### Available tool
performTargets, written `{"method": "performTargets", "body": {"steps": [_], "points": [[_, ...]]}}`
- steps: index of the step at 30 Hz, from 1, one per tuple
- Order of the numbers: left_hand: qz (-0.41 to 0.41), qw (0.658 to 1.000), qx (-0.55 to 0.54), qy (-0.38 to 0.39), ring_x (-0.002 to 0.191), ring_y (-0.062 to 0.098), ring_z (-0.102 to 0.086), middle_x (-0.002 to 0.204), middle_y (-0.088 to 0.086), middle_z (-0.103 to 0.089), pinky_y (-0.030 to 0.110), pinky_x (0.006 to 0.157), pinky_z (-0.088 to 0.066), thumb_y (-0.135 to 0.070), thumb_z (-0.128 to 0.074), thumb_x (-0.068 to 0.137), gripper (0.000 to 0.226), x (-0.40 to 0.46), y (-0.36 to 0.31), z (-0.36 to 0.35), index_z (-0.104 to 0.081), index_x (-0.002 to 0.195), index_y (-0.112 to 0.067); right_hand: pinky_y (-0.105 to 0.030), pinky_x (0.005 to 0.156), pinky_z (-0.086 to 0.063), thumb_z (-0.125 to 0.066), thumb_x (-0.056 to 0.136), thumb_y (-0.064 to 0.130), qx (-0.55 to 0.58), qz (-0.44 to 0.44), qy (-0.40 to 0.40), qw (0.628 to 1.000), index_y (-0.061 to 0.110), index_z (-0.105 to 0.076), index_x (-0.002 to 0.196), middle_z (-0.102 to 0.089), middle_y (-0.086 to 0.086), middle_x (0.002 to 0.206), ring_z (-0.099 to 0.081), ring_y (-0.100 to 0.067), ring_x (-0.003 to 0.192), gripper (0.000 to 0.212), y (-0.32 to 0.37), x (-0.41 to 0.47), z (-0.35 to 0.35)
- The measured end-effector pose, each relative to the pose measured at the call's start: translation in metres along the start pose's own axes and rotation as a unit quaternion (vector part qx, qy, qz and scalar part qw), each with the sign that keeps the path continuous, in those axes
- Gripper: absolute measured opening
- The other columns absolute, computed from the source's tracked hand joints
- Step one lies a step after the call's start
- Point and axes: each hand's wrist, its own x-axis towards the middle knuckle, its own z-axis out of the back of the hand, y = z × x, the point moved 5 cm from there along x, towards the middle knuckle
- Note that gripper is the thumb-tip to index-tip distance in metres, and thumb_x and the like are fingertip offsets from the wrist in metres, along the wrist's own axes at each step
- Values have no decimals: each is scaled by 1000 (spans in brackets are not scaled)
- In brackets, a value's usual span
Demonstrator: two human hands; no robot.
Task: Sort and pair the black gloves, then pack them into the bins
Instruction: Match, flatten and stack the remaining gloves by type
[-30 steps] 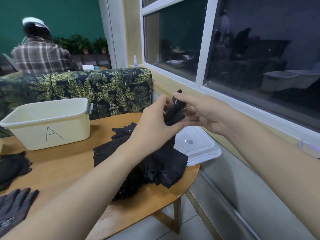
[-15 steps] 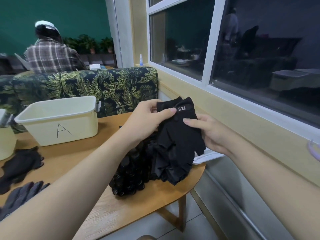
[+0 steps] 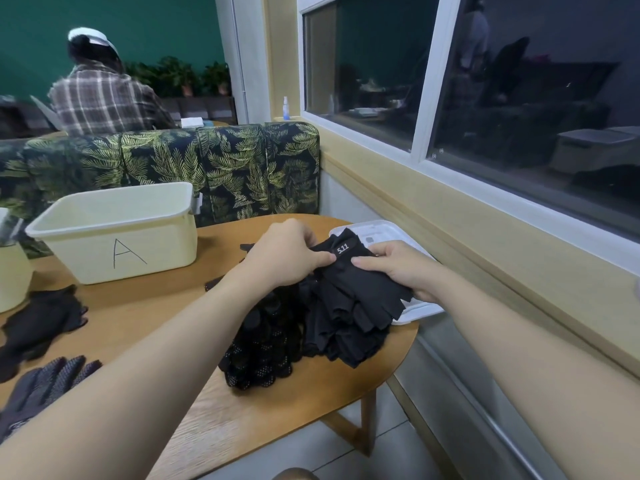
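**Both hands on a fingerless glove above the pile, bin A not yet loaded**

Left hand pinches the cuff edge of a black fingerless glove, thumb beside the white "5.11" tag. Right hand holds the same glove from the other side, thumb on top, fingers curled under it. The glove is held just over a heap of similar fingerless gloves at the right end of the tabletop. A second heap of dotted gloves touches that heap on its left. More dark gloves lie at the left edge, with a dotted pair nearer the camera. Bin marked A stands well apart to the left; its inside cannot be seen from here. Part of another bin shows at the far left. A white lid sits under the right hand.

Risks, as judgement:
- All gloves are black, and the two heaps touch, so a dotted one could get paired with a plain one.
- Held glove may be two stacked or one; cannot tell. Miscounting would break a pair.
- The heap sits close to the tabletop rim; pulling one out could drag others to the floor.
- Bin letters matter; dropping into the wrong bin is likely if the type is not checked.
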Motion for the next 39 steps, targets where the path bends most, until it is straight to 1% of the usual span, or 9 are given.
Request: {"method": "performTargets", "body": {"steps": [2, 5, 9, 13, 19, 26, 31, 34, 39], "points": [[17, 999, 27, 23, 75, 21, -63, 76, 0, -69, 33, 67, -50, -51, -78, 83, 36, 3, 10, -6, -66, 78, -18, -33, 71, -55, -76, 92, 38, -36, 2, -18, 999, 4, -71, 107, -77, -8, 95, -73, -22, 80, 38, -7, 7, -2], [36, 995, 66, 60, 72, 19, -64, 74, -2, -71, 30, 60, -43, -53, -76, 85, 34, 6, 21, -15, -66, 76, -22, -31, 75, -55, -77, 90, 40, -78, 9, -49, 996, 13, -72, 100, -77, -6, 94, -75, -22, 85, 30, -20, 15, -6], [39, 991, 119, 49, 79, 23, -64, 82, 1, -65, 33, 67, -50, -59, -74, 84, 35, 6, 28, -18, -63, 81, -26, -29, 74, -54, -74, 90, 45, -171, 54, -114, 977, 28, -68, 98, -69, 5, 95, -68, -12, 87, 19, -28, 16, -12], [20, 987, 159, 12, 81, 25, -65, 85, -1, -66, 35, 72, -54, -65, -72, 82, 42, 0, 23, -13, -66, 88, -24, -29, 89, -51, -64, 97, 44, -250, 124, -153, 948, 28, -61, 122, -61, 11, 116, -59, -9, 103, 30, -23, 5, -21], [-55, 987, 145, -38, 86, 21, -65, 88, -7, -70, 37, 79, -55, -59, -74, 83, 36, -9, 16, 3, -71, 95, -25, -28, 118, -24, -48, 105, 41, -372, 277, -121, 878, 27, -44, 152, -37, 11, 158, -29, -8, 146, 49, -5, -22, -57], [-54, 992, 76, -88, 79, 14, -63, 81, -13, -68, 35, 76, -54, -38, -72, 90, 10, -26, 42, 44, -68, 81, -35, -22, 122, 0, -27, 110, 47, -390, 212, -36, 895, 37, -15, 163, -4, 15, 171, 3, -2, 156, 55, -24, -18, -78], [16, 992, 3, -127, 80, 16, -64, 86, -3, -69, 33, 69, -50, -28, -67, 97, 12, -71, 88, 78, -71, 91, -19, -29, 127, -2, -25, 111, 47, -437, 190, -6, 879, 34, -5, 164, 4, 10, 172, 6, -7, 157, 58, -35, -16, -85], [54, 988, 16, -144, 84, 13, -63, 89, -3, -70, 34, 73, -51, -31, -66, 97, 13, -111, 116, 91, -72, 93, -20, -31, 128, -4, -27, 111, 46, -429, 180, -2, 885, 31, -6, 164, 3, 7, 172, 4, -9, 157, 60, -35, -17, -88], [103, 981, 36, -163, 83, 5, -61, 86, -9, -69, 28, 66, -44, -32, -67, 96, 10, -181, 150, 103, -71, 89, -25, -34, 128, -4, -28, 110, 48, -390, 171, -27, 904, 30, -11, 164, 0, 7, 172, 2, -8, 158, 60, -17, -31, -89]]}}
